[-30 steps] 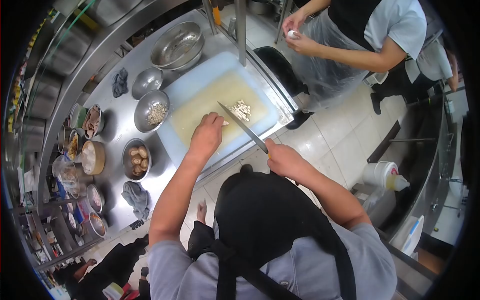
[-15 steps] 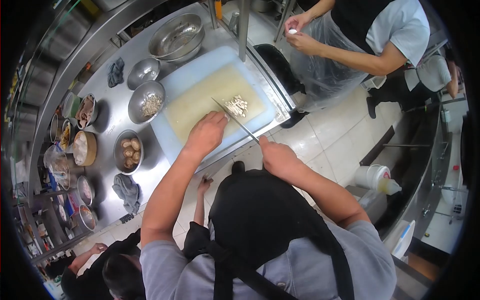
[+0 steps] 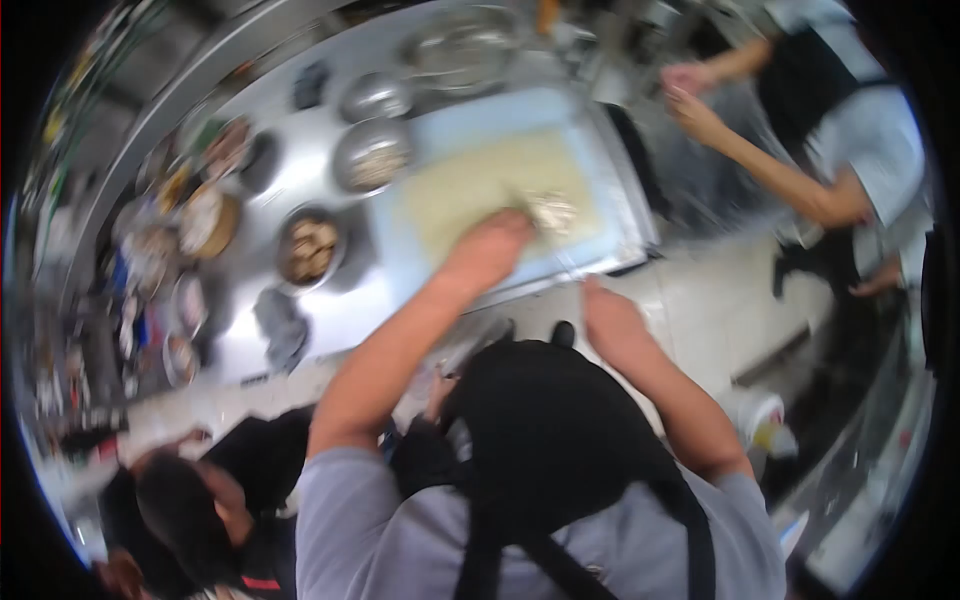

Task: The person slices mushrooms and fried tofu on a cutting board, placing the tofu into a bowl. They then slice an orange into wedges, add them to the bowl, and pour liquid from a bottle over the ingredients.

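Board: the cutting board (image 3: 470, 180) lay on the steel table (image 3: 345, 352), which stretched away towards nine o'clock from it.
Right hand: the right hand (image 3: 612, 315), at five o'clock from the board's middle, was closed around the handle end of the knife (image 3: 566, 264).
Blade: blurred, it slanted over the board towards eleven o'clock, between the left hand and the chopped pile.
Left hand: the left hand (image 3: 490, 248) was at six o'clock, fingers bunched near the blade; whether they pinched a piece, I could not tell.
Chopped pile: the pale chopped pile (image 3: 555, 213) lay on the board at four o'clock.
Bowls: a bowl of chopped bits (image 3: 372, 157) stood at ten o'clock, a bowl of brown pieces (image 3: 312, 246) between eight and nine.
Cloth: a grey cloth (image 3: 281, 328) lay at eight.
Co-worker: another person's hands (image 3: 690, 95) were together at two o'clock.
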`<action>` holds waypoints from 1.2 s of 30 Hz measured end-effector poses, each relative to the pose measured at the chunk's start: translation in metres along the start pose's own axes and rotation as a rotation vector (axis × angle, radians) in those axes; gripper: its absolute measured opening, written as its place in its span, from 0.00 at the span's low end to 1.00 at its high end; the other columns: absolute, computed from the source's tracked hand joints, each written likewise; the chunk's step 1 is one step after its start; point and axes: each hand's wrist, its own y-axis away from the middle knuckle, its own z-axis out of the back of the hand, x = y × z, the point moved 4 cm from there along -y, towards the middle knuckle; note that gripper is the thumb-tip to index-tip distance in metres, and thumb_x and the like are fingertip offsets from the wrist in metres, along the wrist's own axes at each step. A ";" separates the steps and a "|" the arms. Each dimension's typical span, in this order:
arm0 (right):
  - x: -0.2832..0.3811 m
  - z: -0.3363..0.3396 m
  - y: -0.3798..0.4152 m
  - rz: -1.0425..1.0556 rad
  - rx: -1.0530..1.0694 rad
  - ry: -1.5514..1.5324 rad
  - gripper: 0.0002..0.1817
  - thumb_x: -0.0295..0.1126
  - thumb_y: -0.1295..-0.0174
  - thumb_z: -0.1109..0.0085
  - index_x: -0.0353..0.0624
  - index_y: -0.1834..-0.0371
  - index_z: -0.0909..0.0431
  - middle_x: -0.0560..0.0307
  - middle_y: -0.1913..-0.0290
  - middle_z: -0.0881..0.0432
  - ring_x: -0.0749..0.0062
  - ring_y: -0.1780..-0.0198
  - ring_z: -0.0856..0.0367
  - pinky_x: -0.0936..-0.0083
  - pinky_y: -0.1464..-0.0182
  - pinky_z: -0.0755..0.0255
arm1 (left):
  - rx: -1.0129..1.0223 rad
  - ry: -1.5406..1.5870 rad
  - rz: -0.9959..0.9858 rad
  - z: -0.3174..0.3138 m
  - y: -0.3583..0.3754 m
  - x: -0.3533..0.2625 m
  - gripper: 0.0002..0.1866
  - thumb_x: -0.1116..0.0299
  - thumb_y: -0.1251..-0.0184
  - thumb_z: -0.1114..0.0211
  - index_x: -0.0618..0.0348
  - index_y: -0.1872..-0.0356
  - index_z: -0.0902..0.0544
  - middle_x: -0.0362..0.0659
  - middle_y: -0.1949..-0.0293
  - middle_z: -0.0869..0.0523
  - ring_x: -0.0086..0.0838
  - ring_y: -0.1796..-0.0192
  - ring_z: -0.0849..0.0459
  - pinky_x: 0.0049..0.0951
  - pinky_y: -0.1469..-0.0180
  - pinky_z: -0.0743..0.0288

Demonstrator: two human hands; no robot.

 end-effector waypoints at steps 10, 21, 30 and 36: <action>0.002 0.010 -0.006 -0.133 0.076 0.046 0.25 0.18 0.40 0.51 0.25 0.37 0.33 0.27 0.61 0.17 0.30 0.56 0.17 0.43 0.52 0.25 | -0.092 0.014 0.055 -0.004 0.003 -0.006 0.10 0.72 0.37 0.44 0.60 0.61 0.15 0.45 0.54 0.15 0.40 0.45 0.18 0.39 0.39 0.22; 0.000 0.013 -0.009 -0.150 0.090 0.126 0.29 0.17 0.43 0.50 0.21 0.34 0.35 0.25 0.64 0.17 0.29 0.58 0.17 0.43 0.54 0.24 | -0.061 0.040 0.077 -0.005 0.004 -0.003 0.11 0.71 0.34 0.43 0.58 0.56 0.14 0.44 0.52 0.14 0.39 0.43 0.17 0.38 0.37 0.22; 0.004 0.019 -0.003 -0.061 0.102 0.089 0.29 0.20 0.42 0.47 0.22 0.34 0.34 0.31 0.64 0.16 0.34 0.59 0.15 0.44 0.55 0.22 | -0.087 0.021 -0.023 -0.012 0.007 0.006 0.16 0.78 0.41 0.41 0.65 0.52 0.15 0.51 0.48 0.13 0.44 0.39 0.19 0.39 0.32 0.25; 0.012 0.019 -0.014 -0.095 0.132 0.016 0.27 0.20 0.41 0.46 0.22 0.37 0.33 0.31 0.64 0.15 0.35 0.59 0.15 0.44 0.55 0.22 | -0.152 0.112 -0.027 0.013 0.008 -0.006 0.15 0.79 0.39 0.42 0.62 0.52 0.14 0.48 0.46 0.14 0.42 0.41 0.16 0.40 0.39 0.20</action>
